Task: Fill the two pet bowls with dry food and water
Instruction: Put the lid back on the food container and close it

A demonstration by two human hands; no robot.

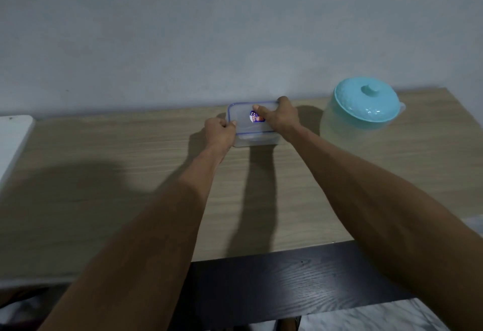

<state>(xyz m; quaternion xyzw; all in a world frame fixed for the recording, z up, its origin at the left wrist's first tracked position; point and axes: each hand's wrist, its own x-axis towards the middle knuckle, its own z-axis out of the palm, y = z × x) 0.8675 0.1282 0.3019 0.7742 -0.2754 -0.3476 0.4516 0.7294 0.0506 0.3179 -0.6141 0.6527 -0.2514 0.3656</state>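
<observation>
Head view: lidded box (247, 124) at the tabletop's (104, 174) far edge. Left hand (219, 132) pinches its left clip; right hand (282, 116) clasps lid and right end. Jug (366, 106) well right. Advice: brace box, free clips evenly.

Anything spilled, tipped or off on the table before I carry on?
Nothing spilled or tipped. Both hands, left and right, hold the lidded clear container; the teal-lidded pitcher stands upright. Only oddity: no pet bowls in view.
</observation>
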